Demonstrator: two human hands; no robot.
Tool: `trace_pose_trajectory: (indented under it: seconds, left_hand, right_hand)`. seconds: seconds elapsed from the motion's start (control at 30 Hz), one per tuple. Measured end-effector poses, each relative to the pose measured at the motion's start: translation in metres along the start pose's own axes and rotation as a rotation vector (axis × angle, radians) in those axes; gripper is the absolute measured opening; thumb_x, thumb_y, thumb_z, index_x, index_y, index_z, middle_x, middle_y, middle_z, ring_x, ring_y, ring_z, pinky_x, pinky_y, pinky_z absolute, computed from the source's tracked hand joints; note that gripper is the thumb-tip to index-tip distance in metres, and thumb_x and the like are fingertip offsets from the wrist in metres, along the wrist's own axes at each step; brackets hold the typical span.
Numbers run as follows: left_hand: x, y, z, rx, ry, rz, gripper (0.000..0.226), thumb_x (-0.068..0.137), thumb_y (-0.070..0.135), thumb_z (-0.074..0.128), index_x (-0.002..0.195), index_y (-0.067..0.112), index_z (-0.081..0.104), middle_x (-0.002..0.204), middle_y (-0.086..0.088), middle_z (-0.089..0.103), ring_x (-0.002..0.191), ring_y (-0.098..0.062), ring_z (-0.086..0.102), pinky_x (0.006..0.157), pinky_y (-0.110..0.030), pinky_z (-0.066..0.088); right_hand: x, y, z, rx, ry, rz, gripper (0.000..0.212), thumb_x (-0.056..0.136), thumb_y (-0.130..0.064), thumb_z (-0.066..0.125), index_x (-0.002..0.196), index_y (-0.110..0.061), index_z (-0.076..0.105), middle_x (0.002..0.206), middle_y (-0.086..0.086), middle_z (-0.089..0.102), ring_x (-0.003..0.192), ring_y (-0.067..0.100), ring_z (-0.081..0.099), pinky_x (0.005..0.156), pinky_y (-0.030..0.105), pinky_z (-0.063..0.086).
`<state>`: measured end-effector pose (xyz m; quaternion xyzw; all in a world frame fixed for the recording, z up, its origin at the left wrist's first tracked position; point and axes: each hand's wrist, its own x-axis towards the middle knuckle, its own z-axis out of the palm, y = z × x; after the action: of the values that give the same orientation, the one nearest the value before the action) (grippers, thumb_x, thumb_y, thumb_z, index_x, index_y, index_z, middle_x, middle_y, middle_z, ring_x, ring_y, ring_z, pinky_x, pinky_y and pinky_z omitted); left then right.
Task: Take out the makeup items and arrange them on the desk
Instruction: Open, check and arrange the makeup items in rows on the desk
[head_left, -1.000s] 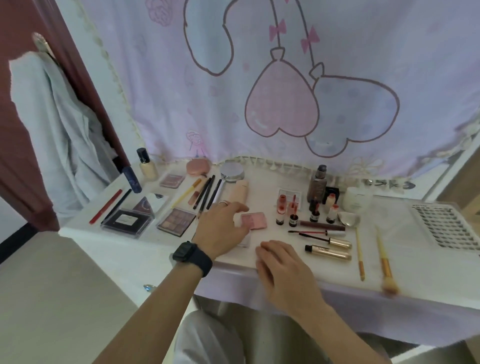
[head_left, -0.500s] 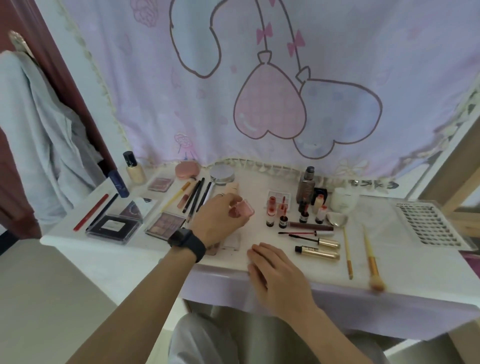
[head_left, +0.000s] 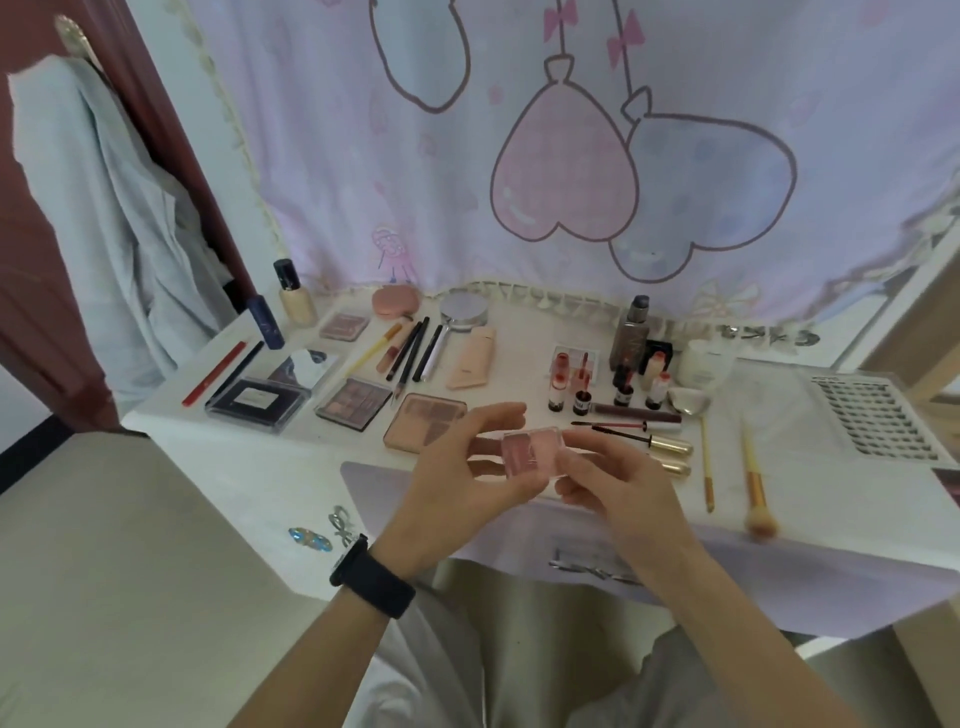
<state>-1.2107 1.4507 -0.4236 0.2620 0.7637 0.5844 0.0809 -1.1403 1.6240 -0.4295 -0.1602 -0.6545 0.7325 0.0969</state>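
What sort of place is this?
Likely a bedroom vanity corner: a white desk spread with makeup like a square brown eyeshadow palette, a pastel cartoon-balloon curtain behind, and a pale grey garment hanging on a dark red door.

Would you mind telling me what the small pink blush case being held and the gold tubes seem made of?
The blush case: probably clear glossy plastic; its rim looks see-through around the pink pan. The gold tubes: shiny metallic finish with bright highlights; metal or metallised plastic, cannot tell.

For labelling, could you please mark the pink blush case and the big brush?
pink blush case (head_left: 530, 451), head view, middle of its top face.
big brush (head_left: 751, 478), head view, on its handle.
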Motion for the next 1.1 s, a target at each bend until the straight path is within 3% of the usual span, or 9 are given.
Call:
trace_pose_trajectory:
  seconds: [0.1, 0.23, 0.4, 0.5, 0.57, 0.67, 0.77, 0.97, 1.1]
  left_hand:
    - [-0.007, -0.002, 0.011, -0.07, 0.01, -0.026, 0.057, 0.076, 0.018, 0.087, 0.126, 0.027, 0.062, 0.116, 0.011, 0.071, 0.103, -0.01, 0.069, 0.091, -0.031, 0.058]
    - [-0.011, 0.0, 0.023, -0.154, 0.038, -0.035, 0.051, 0.077, 0.021, 0.085, 0.125, 0.022, 0.065, 0.112, 0.008, 0.074, 0.102, -0.011, 0.071, 0.088, -0.029, 0.058]
    - [-0.008, 0.002, 0.027, -0.283, 0.025, -0.133, 0.051, 0.086, 0.036, 0.074, 0.131, 0.015, 0.064, 0.111, 0.005, 0.075, 0.107, -0.012, 0.07, 0.094, -0.03, 0.055]
    - [-0.007, 0.001, 0.029, -0.363, 0.004, -0.182, 0.051, 0.09, 0.036, 0.069, 0.13, 0.006, 0.064, 0.11, 0.017, 0.074, 0.111, -0.011, 0.068, 0.098, -0.033, 0.054]
    - [-0.008, 0.004, 0.031, -0.466, -0.044, -0.227, 0.05, 0.089, 0.034, 0.064, 0.125, 0.0, 0.064, 0.112, 0.008, 0.074, 0.113, -0.011, 0.066, 0.097, -0.03, 0.053]
    - [-0.009, 0.008, 0.034, -0.632, -0.107, -0.322, 0.043, 0.085, 0.04, 0.063, 0.11, 0.005, 0.068, 0.102, -0.015, 0.071, 0.103, -0.02, 0.068, 0.097, -0.033, 0.054]
    - [-0.007, 0.009, 0.035, -0.721, -0.117, -0.389, 0.043, 0.088, 0.039, 0.063, 0.112, 0.003, 0.063, 0.095, -0.017, 0.065, 0.096, -0.026, 0.066, 0.103, -0.044, 0.049]
    - [-0.009, 0.007, 0.04, -0.746, -0.041, -0.409, 0.047, 0.086, 0.031, 0.068, 0.13, 0.014, 0.059, 0.095, -0.016, 0.064, 0.087, -0.024, 0.069, 0.082, -0.031, 0.058]
    - [-0.01, 0.004, 0.039, -0.735, -0.051, -0.419, 0.05, 0.084, 0.031, 0.071, 0.131, 0.016, 0.061, 0.106, -0.015, 0.071, 0.097, -0.027, 0.071, 0.093, -0.037, 0.056]
  right_hand:
    - [-0.003, 0.004, -0.007, 0.216, -0.016, 0.092, 0.026, 0.093, -0.003, 0.065, 0.112, -0.018, 0.074, 0.079, 0.012, 0.073, 0.069, 0.017, 0.068, 0.069, 0.025, 0.057]
    - [-0.01, 0.003, -0.014, 0.101, -0.041, 0.062, 0.024, 0.095, -0.008, 0.064, 0.116, -0.015, 0.073, 0.09, 0.013, 0.077, 0.08, 0.021, 0.072, 0.073, 0.024, 0.058]
    - [-0.022, -0.002, -0.029, -0.067, -0.131, -0.147, 0.032, 0.087, -0.02, 0.071, 0.118, -0.021, 0.072, 0.106, -0.001, 0.077, 0.092, 0.02, 0.075, 0.081, 0.026, 0.058]
    - [-0.024, 0.003, -0.033, -0.259, -0.127, -0.28, 0.032, 0.086, -0.01, 0.076, 0.112, -0.029, 0.075, 0.104, -0.009, 0.076, 0.091, 0.013, 0.074, 0.079, 0.022, 0.056]
    - [-0.022, 0.008, -0.035, -0.449, -0.045, -0.466, 0.03, 0.088, -0.01, 0.075, 0.109, -0.031, 0.077, 0.099, -0.011, 0.076, 0.088, 0.01, 0.072, 0.077, 0.022, 0.056]
    - [-0.016, 0.018, -0.037, -0.734, 0.005, -0.855, 0.019, 0.092, -0.017, 0.072, 0.11, -0.02, 0.078, 0.095, -0.005, 0.076, 0.083, 0.011, 0.07, 0.073, 0.027, 0.055]
    - [-0.01, 0.022, -0.036, -0.861, 0.052, -1.032, 0.016, 0.092, -0.014, 0.073, 0.106, -0.009, 0.078, 0.095, 0.004, 0.074, 0.083, 0.015, 0.069, 0.075, 0.027, 0.056]
    - [-0.006, 0.027, -0.031, -0.966, 0.117, -1.167, 0.019, 0.096, -0.019, 0.065, 0.099, -0.006, 0.078, 0.092, 0.002, 0.077, 0.074, 0.018, 0.071, 0.067, 0.03, 0.058]
    - [-0.003, 0.035, -0.029, -0.969, 0.116, -1.124, 0.024, 0.092, -0.018, 0.068, 0.11, -0.004, 0.076, 0.086, 0.003, 0.077, 0.068, 0.018, 0.07, 0.059, 0.032, 0.058]
